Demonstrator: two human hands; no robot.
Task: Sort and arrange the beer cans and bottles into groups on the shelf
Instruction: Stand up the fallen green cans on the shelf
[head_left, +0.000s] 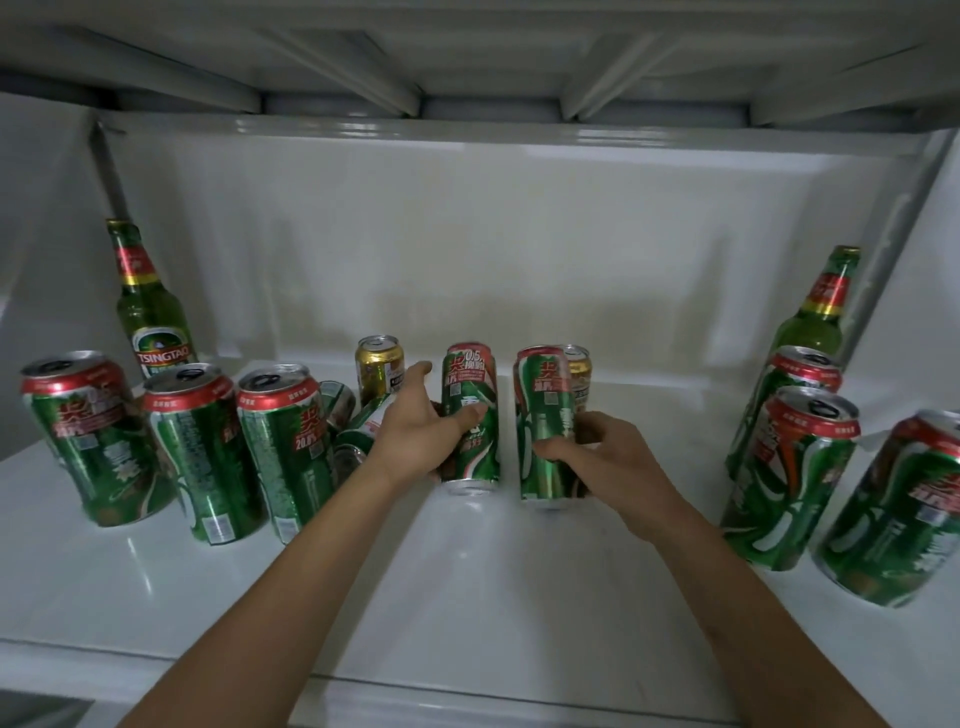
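Observation:
My left hand grips a green beer can at the middle of the white shelf. My right hand grips a second green can just to its right. Three upright green cans stand in a row at the left, with a green Tsingtao bottle behind them. A gold can stands at the back, and another gold can is half hidden behind the right-hand can. Green cans lie on their sides behind my left hand.
At the right stand three green cans with a second green bottle behind them. The shelf's back wall and side walls close the space. Another shelf sits overhead. Bare shelf shows at the front between my forearms.

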